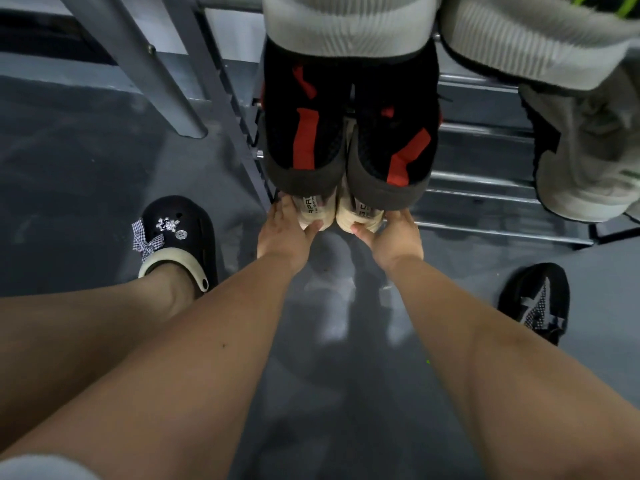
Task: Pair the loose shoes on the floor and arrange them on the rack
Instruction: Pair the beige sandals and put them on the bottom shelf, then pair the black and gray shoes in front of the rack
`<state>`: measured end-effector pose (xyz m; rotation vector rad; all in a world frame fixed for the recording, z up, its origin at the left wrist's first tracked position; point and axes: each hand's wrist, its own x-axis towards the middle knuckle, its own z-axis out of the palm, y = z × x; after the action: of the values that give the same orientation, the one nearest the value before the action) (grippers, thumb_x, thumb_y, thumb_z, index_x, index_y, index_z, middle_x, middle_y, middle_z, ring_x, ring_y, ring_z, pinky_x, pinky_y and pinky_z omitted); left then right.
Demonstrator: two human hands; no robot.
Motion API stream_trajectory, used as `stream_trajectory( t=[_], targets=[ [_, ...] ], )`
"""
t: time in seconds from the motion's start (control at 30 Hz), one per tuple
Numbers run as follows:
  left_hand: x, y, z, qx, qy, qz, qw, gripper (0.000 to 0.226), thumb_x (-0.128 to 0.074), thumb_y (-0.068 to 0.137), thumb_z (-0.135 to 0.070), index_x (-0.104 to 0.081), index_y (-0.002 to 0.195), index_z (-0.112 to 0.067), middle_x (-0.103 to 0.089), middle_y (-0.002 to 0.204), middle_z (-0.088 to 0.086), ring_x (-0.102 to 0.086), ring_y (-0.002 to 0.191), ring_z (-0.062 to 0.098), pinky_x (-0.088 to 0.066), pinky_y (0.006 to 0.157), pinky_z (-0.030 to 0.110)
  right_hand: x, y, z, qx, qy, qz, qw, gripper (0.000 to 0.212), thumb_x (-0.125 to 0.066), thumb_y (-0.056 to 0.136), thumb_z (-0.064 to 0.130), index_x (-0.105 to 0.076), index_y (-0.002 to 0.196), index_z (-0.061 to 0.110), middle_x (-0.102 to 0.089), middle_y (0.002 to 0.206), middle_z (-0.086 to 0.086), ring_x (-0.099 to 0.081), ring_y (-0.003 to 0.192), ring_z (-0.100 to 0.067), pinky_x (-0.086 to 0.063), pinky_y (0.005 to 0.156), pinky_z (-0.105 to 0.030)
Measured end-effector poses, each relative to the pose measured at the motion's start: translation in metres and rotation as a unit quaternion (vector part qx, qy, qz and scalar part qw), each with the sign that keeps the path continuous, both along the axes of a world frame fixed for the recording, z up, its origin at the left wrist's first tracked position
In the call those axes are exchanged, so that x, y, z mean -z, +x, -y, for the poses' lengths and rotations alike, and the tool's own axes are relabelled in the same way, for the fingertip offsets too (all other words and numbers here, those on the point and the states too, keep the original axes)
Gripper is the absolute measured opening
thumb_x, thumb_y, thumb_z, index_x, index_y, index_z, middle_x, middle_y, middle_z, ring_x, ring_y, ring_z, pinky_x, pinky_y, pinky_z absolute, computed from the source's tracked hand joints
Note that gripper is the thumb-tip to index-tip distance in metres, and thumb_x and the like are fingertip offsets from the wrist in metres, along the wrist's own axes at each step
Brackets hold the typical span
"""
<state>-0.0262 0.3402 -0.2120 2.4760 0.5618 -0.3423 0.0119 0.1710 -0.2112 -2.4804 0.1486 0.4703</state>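
Across the upper half of the view stood the metal shoe rack point(485, 183), its grey bars stepping down toward us over a glossy dark grey floor point(86, 161). On its upper tiers we saw grey knit sneakers point(346, 26), cut off by the top edge, and below them a black-and-red pair point(346, 140) set side by side, heels toward us. Just beneath those sat the cream sneakers point(341, 211) on the lowest tier, only their heels showing. Our left hand point(285, 233) gripped the left heel, thumb curled under it and fingers along its outer side; our right hand point(394, 237) gripped the right heel the same way. To the right, a light grey sneaker point(585, 161) lay on the rack, partly out of frame. Well apart on the floor lay a loose black sneaker point(536, 303). At left our foot wore a black clog point(180, 240) with a checked bow.
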Motion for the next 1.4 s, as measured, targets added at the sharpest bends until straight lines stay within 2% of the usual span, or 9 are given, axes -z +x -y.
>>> stream_trajectory(
  t=[0.1,0.2,0.37,0.57,0.8,0.97,1.1,1.23,1.4],
  targets=[
    [-0.018,-0.009,0.013,0.027,0.041,-0.044,0.998,0.086,-0.035,0.093,-0.055,0.010,0.150,-0.010,0.004,0.160,0.007,0.000,0.148,0.022,-0.011,0.120,0.037,-0.013,-0.013,0.003,-0.040,-0.026,0.002,0.999,0.092,-0.066,0.079,0.052,-0.020,0.150,0.014,-0.030,0.154,-0.007,-0.021,0.145,-0.025,-0.023,0.117,-0.043],
    [-0.034,-0.029,0.021,0.129,0.145,-0.064,0.979,0.085,-0.024,0.093,-0.060,0.016,0.148,-0.010,0.011,0.159,0.009,0.005,0.148,0.025,-0.004,0.121,0.038,-0.031,-0.036,0.014,-0.116,-0.105,-0.021,0.987,0.100,-0.057,0.084,0.055,0.003,0.152,0.014,-0.006,0.161,-0.006,-0.005,0.149,-0.023,-0.012,0.121,-0.040],
    [-0.062,-0.064,0.039,0.316,0.225,-0.046,0.921,0.081,-0.024,0.093,-0.061,0.014,0.149,-0.017,0.014,0.159,0.009,0.007,0.147,0.027,0.002,0.120,0.041,-0.070,-0.081,0.052,-0.195,-0.179,-0.016,0.964,0.092,-0.048,0.090,0.055,0.007,0.152,0.016,0.002,0.161,-0.005,-0.002,0.149,-0.023,-0.010,0.120,-0.040],
    [-0.104,-0.083,0.098,0.463,0.239,-0.013,0.853,0.080,-0.025,0.093,-0.061,0.012,0.150,-0.019,0.016,0.158,0.010,0.008,0.147,0.027,0.005,0.119,0.040,-0.116,-0.134,0.131,-0.213,-0.250,-0.026,0.944,0.086,-0.041,0.093,0.056,0.012,0.152,0.021,0.008,0.161,-0.005,0.003,0.149,-0.022,-0.004,0.121,-0.039],
    [-0.143,-0.107,0.214,0.561,0.185,0.044,0.806,0.080,-0.026,0.093,-0.061,0.011,0.150,-0.019,0.014,0.159,0.008,0.007,0.148,0.024,0.004,0.120,0.039,-0.167,-0.185,0.253,-0.153,-0.313,-0.033,0.937,0.089,-0.045,0.090,0.057,0.007,0.152,0.020,0.002,0.161,-0.006,-0.001,0.149,-0.023,-0.008,0.120,-0.039],
    [-0.162,-0.122,0.301,0.626,0.167,0.073,0.758,0.080,-0.024,0.092,-0.062,0.012,0.150,-0.020,0.014,0.159,0.006,0.009,0.148,0.022,0.007,0.120,0.038,-0.201,-0.221,0.351,-0.177,-0.391,-0.085,0.899,0.089,-0.039,0.091,0.060,0.010,0.152,0.019,0.006,0.161,-0.006,0.003,0.149,-0.023,-0.005,0.120,-0.039],
    [-0.160,-0.135,0.353,0.654,0.162,0.069,0.736,0.078,-0.022,0.093,-0.061,0.012,0.150,-0.020,0.015,0.159,0.005,0.008,0.148,0.021,0.008,0.120,0.037,-0.221,-0.242,0.419,-0.208,-0.429,-0.130,0.869,0.087,-0.041,0.091,0.058,0.008,0.152,0.021,0.006,0.161,-0.006,0.004,0.149,-0.022,-0.005,0.121,-0.038],
    [-0.142,-0.145,0.387,0.680,0.153,0.045,0.716,0.077,-0.022,0.093,-0.061,0.011,0.150,-0.021,0.013,0.159,0.004,0.007,0.148,0.020,0.007,0.120,0.037,-0.205,-0.257,0.458,-0.201,-0.420,-0.144,0.873,0.086,-0.042,0.091,0.058,0.007,0.153,0.021,0.003,0.161,-0.006,0.002,0.149,-0.023,-0.007,0.121,-0.039],
    [-0.107,-0.152,0.410,0.701,0.157,-0.028,0.695,0.074,-0.021,0.095,-0.058,0.009,0.151,-0.020,0.012,0.159,0.005,0.007,0.148,0.020,0.007,0.120,0.037,-0.136,-0.280,0.470,-0.150,-0.342,-0.154,0.915,0.087,-0.043,0.090,0.059,0.005,0.153,0.021,0.001,0.161,-0.006,-0.001,0.149,-0.023,-0.007,0.120,-0.038]
  ],
)
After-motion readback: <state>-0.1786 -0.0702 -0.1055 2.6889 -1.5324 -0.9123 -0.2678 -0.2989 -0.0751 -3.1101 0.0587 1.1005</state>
